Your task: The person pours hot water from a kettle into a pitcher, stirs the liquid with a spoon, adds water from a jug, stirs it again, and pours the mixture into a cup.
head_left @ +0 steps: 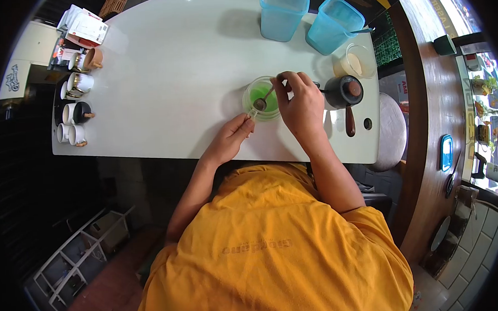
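Observation:
A clear round bowl point(267, 113) with green contents stands near the front edge of the white table point(162, 76). My left hand point(229, 138) pinches a small clear cup point(253, 113) at the bowl's near left rim. Between the fingertips of my right hand point(302, 103) is the handle of a metal spoon point(259, 104), whose head lies over the small cup and the green contents. Just right of my right hand sits a dark pot point(336, 93) with a brown knob and a brown handle. What the small cup contains is too small to tell.
Two blue containers point(283, 15) point(332, 25) stand at the back right, one with a utensil. A clear cup of pale powder point(356, 62) is in front of them. Several mugs point(79, 85) and some boxes point(85, 25) line the left edge. A round stool point(390, 130) is beyond the right edge.

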`<state>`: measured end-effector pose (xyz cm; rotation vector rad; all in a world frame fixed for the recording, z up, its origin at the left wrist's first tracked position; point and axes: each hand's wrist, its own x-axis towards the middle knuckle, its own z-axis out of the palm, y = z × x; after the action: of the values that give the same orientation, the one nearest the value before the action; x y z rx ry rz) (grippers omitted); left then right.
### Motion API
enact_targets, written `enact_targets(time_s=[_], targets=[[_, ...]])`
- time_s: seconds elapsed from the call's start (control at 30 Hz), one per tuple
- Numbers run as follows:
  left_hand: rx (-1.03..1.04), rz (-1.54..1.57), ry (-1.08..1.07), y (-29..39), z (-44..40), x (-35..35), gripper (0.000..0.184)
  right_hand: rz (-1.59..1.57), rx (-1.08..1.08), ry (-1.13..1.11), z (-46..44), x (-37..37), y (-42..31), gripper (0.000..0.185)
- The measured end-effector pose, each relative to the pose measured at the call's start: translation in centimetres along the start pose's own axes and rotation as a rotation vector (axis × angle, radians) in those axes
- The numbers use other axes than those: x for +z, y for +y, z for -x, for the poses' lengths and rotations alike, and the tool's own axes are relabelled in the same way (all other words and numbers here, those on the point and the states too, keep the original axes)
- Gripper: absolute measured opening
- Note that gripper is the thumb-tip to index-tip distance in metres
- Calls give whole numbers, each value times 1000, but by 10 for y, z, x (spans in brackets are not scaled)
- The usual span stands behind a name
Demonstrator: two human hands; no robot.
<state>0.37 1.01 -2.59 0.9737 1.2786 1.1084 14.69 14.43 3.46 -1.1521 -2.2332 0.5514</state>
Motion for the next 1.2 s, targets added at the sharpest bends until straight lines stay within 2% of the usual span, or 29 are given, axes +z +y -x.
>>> enact_targets(time_s=[0.03,0.17,0.23,0.37,0.53,0.77,0.83,0.93,1.13,1.2], targets=[[7,-2,-1,0,0,0,27,-42,-106,50,-1,1,2,16],[17,2,-1,4,0,1,27,-80,-233,18,-2,5,2,12],[8,1,8,3,-1,1,27,-24,-271,-126,-2,0,3,10],[1,6,28,2,0,3,26,37,-289,-174,-5,-11,4,9],[19,19,42,0,-2,4,26,171,-340,-127,-11,-16,2,4],[42,-1,42,2,-2,5,26,-11,-430,-154,-6,-9,5,7],[38,-6,51,2,-2,5,26,-43,-420,-280,-5,-11,5,9],[18,-20,58,3,-1,5,27,-53,-429,-333,-4,-16,4,10],[10,-25,48,5,-1,6,27,114,-445,-260,-8,-18,8,11],[8,-30,45,5,-2,6,27,66,-450,-256,-9,-17,8,13]])
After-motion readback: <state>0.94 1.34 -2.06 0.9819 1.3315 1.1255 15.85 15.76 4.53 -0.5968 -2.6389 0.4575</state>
